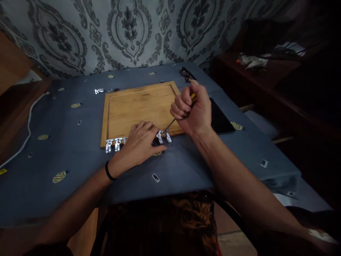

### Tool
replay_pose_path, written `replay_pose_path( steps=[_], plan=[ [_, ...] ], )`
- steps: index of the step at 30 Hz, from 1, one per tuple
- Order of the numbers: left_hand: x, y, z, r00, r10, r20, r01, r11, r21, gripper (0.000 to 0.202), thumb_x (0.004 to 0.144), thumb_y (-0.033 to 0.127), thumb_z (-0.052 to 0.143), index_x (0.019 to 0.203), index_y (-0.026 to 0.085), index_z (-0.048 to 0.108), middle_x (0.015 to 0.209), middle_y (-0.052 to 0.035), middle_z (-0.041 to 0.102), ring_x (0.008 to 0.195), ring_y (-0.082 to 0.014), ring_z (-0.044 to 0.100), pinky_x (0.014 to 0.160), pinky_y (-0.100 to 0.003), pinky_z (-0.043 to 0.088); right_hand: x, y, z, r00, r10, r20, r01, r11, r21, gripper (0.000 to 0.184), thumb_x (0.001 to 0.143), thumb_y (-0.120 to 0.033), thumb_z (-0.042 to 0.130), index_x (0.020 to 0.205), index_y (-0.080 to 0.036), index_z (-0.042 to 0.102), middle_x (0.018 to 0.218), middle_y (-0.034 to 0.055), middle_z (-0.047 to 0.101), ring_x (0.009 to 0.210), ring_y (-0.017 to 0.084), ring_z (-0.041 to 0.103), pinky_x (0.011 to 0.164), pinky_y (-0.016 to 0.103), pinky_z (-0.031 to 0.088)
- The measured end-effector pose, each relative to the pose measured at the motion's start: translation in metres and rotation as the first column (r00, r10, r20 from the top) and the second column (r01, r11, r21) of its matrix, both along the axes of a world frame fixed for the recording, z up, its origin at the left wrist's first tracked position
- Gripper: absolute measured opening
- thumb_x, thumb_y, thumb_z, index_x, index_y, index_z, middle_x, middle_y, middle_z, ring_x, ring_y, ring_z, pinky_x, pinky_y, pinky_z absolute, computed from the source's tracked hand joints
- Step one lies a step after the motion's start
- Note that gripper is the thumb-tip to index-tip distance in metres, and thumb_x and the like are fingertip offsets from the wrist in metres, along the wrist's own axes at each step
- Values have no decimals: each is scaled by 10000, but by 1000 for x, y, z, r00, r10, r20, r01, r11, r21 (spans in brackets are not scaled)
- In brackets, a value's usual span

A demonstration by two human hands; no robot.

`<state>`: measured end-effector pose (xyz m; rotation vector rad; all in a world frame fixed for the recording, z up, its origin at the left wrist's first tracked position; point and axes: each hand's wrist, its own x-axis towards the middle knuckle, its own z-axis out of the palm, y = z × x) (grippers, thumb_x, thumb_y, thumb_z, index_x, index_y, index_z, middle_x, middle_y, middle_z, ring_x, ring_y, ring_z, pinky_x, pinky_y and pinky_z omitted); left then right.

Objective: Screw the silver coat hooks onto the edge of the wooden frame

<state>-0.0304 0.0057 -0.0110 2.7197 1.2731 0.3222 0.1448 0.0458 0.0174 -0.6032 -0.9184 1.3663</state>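
While left hand (141, 142), thumb spread, rests on board (141, 106), right hand (197, 110) clenches screwdriver (171, 124) at metal piece (160, 137): apparent screwing step, needing steady alignment.

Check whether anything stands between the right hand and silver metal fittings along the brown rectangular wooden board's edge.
Nothing visible blocks the rightmost fittings: the right hand points its thin yellow-handled metal tool there. The left hand covers the row's middle.

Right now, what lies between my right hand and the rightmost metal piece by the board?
In the head view, a tool's shaft runs from your right hand toward that metal piece, over the board.
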Motion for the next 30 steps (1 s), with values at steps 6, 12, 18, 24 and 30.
replay_pose_path(
  steps=[6,12,18,24,30],
  plan=[
    [0,1,-1,1000,6,10,-6,1000,-18,367,889,442,740,1138,183,666,1147,-88,656,1130,-294,581,963,-448,463,-2,-1,-1,999,-44,-15,44,999,7,603,880,-531,602,481,-214,280,436,-72,145,391,70,88,376,249,105],
    [-1,0,0,1000,8,18,-7,1000,-27,356,899,429,729,1147,181,668,1145,-82,648,1131,-289,571,962,-444,454,1,1,-4,999,-43,-12,43,999,32,554,826,-497,650,476,-229,315,439,-72,167,403,76,101,377,260,112],
    [-2,1,-2,1000,-5,26,6,1000,-24,360,902,437,724,1138,171,666,1154,-82,645,1138,-293,570,961,-440,446,-1,0,-1,999,-52,8,52,999,-5,629,899,-557,582,476,-212,269,442,-68,142,387,71,100,368,246,121],
    [-1,1,0,1000,16,22,-15,999,-32,404,884,450,749,1166,180,647,1156,-86,654,1127,-294,579,945,-435,452,2,-7,13,997,-66,-30,66,998,5,654,956,-531,516,479,-199,216,432,-65,121,382,68,95,365,220,137],
    [6,-2,5,999,41,-35,-41,999,-5,424,894,526,718,1118,170,662,1122,-102,667,1126,-311,584,963,-467,438,16,-7,20,986,-138,-93,143,988,56,642,935,-479,540,487,-194,181,426,-63,106,352,59,101,360,216,118]
  ],
)
